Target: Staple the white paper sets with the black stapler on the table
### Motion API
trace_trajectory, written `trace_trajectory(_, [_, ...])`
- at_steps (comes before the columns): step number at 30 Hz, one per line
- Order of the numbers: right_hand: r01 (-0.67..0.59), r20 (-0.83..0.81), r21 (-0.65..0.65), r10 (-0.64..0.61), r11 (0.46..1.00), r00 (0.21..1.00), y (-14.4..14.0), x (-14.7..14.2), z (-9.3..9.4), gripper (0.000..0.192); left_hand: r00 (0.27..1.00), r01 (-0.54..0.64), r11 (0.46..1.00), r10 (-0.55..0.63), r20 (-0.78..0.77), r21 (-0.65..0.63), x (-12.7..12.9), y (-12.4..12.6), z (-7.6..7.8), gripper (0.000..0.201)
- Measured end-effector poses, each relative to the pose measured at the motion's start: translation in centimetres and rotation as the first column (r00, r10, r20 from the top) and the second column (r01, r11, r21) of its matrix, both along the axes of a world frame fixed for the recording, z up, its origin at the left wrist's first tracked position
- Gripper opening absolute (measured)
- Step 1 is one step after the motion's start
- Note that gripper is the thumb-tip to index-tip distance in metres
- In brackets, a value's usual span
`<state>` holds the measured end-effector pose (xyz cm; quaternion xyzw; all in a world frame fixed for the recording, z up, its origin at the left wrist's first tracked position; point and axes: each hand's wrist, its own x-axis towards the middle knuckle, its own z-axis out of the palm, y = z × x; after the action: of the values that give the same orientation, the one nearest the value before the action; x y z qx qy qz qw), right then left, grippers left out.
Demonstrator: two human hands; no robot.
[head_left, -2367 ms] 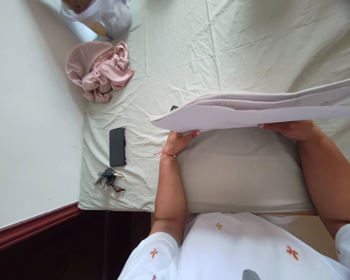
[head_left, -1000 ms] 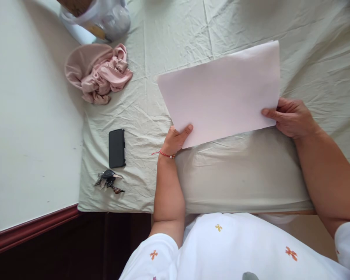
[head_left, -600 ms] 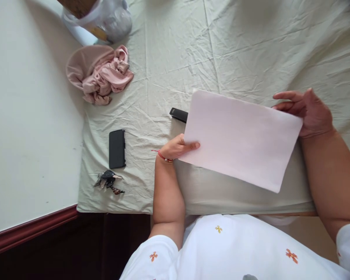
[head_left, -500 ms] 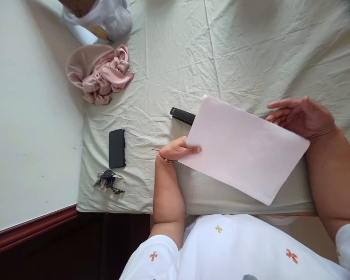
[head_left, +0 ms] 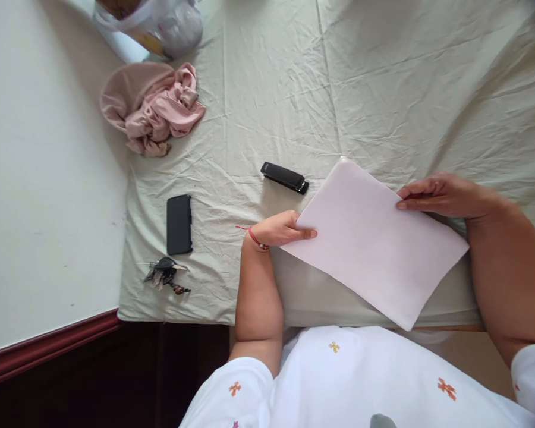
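Head view shows your left hand (head_left: 280, 230) pinching the near left edge of the stack of paper (head_left: 374, 244): thumb on top, fingers tucked under it, closed on the sheets. Your right hand (head_left: 441, 196) lies on the far right edge with its fingers (head_left: 411, 204) almost flat and pressing down, so it is not wrapped around anything. The paper sits between your two hands, low over the bed (head_left: 267, 95) near its front edge; I cannot tell if it lies fully flat yet. You seem to be setting the stack down and squaring it. A good next move needs both hands to ease it flat and keep the sheets lined up. Its long side runs from far left to near right, with one corner pointing at the black stapler (head_left: 284, 177) just past your left fingers.
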<state>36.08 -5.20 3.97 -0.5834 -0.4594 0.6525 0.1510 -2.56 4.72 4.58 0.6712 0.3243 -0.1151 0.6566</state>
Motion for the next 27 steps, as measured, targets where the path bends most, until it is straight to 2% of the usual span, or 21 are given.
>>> trace_trajectory(4, [0.140,0.015,0.037,-0.140,0.989,0.990,-0.2,0.1,0.2,0.054,0.982,-0.155,0.986,0.160,0.099,-0.059,-0.7,0.3,-0.5,0.058])
trace_trajectory(8, [0.240,-0.028,-0.010,-0.240,0.971,0.970,-0.4,-0.2,0.7,0.051,0.947,-0.276,0.961,0.277,0.164,-0.030,-0.7,0.5,-0.9,0.058])
trace_trajectory(13, [0.260,0.034,0.057,-0.263,0.964,0.964,-0.2,-0.9,0.7,0.048,0.933,-0.311,0.950,0.313,0.179,-0.037,0.0,0.3,-1.0,0.058])
trace_trajectory(16, [0.295,0.032,0.057,-0.297,0.954,0.954,0.0,-1.1,0.7,0.045,0.869,-0.443,0.897,0.432,0.240,-0.010,0.4,0.2,-1.4,0.055])
trace_trajectory(18, [0.319,0.022,0.054,-0.320,0.946,0.947,0.1,-1.1,0.6,0.043,0.775,-0.586,0.809,0.544,0.321,0.046,0.7,0.3,-1.8,0.052])
trace_trajectory(21, [0.316,0.032,0.061,-0.318,0.947,0.948,0.2,-1.2,0.6,0.044,0.591,-0.781,0.608,0.647,0.483,0.143,1.1,0.5,-2.6,0.044])
trace_trajectory(25, [0.301,0.039,0.062,-0.304,0.952,0.952,0.4,-1.5,0.7,0.045,0.344,-0.936,0.292,0.655,0.672,0.194,1.2,0.9,-3.3,0.038])
trace_trajectory(26, [0.301,0.037,0.064,-0.304,0.952,0.952,0.4,-1.6,0.7,0.045,0.313,-0.949,0.224,0.637,0.704,0.220,1.2,0.9,-3.4,0.037])
trace_trajectory(27, [0.302,0.035,0.066,-0.305,0.951,0.952,0.5,-1.7,0.8,0.045,0.315,-0.948,0.167,0.611,0.727,0.271,1.2,1.0,-3.5,0.036])
